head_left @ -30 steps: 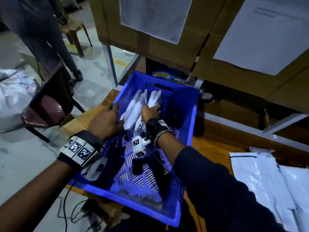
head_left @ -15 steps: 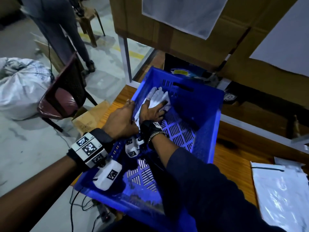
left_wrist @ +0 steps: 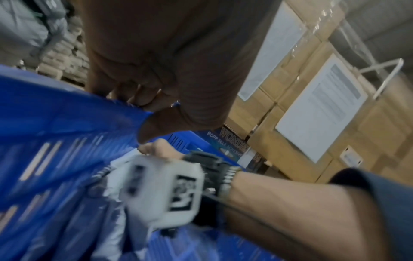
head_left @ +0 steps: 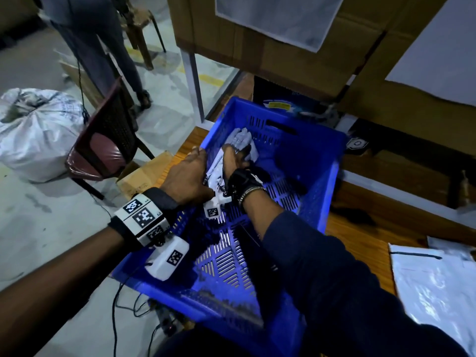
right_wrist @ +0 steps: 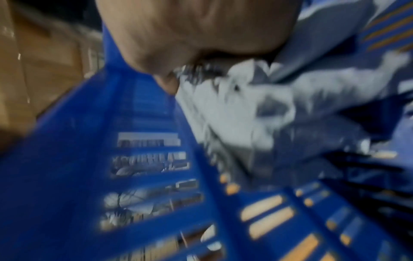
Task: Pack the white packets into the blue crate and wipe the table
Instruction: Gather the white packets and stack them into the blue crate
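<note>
The blue crate [head_left: 332, 176] stands on the wooden table [head_left: 360, 240]. A bunch of white packets [head_left: 240, 140] lies in its far-left corner. My right hand [head_left: 233, 161] rests on top of them with spread fingers, pressing them against the left wall. In the blurred right wrist view the packets [right_wrist: 234, 114] are bunched under the palm beside the crate wall [right_wrist: 78, 141]. My left hand [head_left: 189, 173] is on the crate's left rim; the left wrist view shows the left hand [left_wrist: 178, 70] with its fingers curled over the wall [left_wrist: 55, 123]. More white packets [head_left: 432, 284] lie on the table at the right.
Stacked cardboard boxes [head_left: 257, 47] rise just behind the crate. Left of the table are a maroon chair [head_left: 103, 150], a small carton [head_left: 144, 176] on the floor, a white sack [head_left: 36, 135] and a standing person [head_left: 98, 34]. Cables hang below the crate's near corner.
My right hand has pushed the packets from the crate's middle-left into the far-left corner. My left hand has moved forward along the left rim with it.
</note>
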Available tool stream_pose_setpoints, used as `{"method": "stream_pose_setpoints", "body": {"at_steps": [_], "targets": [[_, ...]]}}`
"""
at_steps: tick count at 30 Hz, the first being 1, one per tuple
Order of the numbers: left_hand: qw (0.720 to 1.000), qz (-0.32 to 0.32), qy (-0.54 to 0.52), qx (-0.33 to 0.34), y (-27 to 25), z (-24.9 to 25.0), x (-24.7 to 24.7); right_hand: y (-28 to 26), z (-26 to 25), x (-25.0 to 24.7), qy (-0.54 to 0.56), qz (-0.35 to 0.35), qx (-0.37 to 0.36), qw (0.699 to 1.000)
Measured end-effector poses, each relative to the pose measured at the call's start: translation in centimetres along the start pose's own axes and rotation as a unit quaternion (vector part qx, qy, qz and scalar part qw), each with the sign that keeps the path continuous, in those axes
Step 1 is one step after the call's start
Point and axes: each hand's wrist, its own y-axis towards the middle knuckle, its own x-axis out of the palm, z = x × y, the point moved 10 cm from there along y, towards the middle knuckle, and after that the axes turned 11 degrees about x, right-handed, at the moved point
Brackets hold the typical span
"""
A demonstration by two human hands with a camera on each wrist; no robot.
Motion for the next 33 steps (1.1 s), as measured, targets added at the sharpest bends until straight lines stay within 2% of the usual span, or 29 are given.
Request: {"method": "stream_pose_setpoints", "body": {"at_steps": [1,4,6,7,9,11,16,19,24,28,33], "targets": [[1.000,0.000,0.003,-0.002,-0.1,0.0,0.0,1.4,0.5,0.5,0.005,-0.018,0.000,1.000],[1.000,0.012,-0.006,-0.003,0.3,-0.1,0.1,11.3,3.1,4.7,0.056,-0.083,0.020,0.995],[1.000,0.022,-0.014,-0.010,0.4,0.0,-0.1,13.0,2.6,4.4,0.077,-0.105,0.014,0.991],[0.999,0.028,-0.013,-0.013,0.4,-0.1,-0.1,9.9,1.7,2.7,0.062,-0.114,0.017,0.991],[0.999,0.033,0.009,0.004,0.4,1.1,0.0,1.5,-2.0,-2.8,0.022,-0.084,-0.019,0.996],[0.997,0.042,0.038,0.044,0.6,4.1,0.1,-3.4,-5.0,-7.5,-0.027,-0.067,-0.067,0.995],[0.985,0.087,0.051,0.140,0.8,15.5,-0.6,-8.2,-9.2,-18.8,-0.093,-0.008,-0.169,0.981],[0.984,0.091,0.054,0.140,0.9,21.0,-0.2,-10.1,-10.1,-26.9,-0.121,0.045,-0.225,0.966],[0.977,0.076,-0.006,0.200,1.5,29.7,3.8,-11.8,-6.4,-41.4,-0.143,0.154,-0.274,0.938],[0.974,0.070,-0.027,0.214,1.5,35.3,8.4,-11.2,-0.5,-49.7,-0.185,0.203,-0.237,0.932],[0.978,-0.052,-0.082,0.184,1.8,40.0,19.3,-10.9,7.4,-57.6,-0.231,0.255,-0.220,0.913]]}}
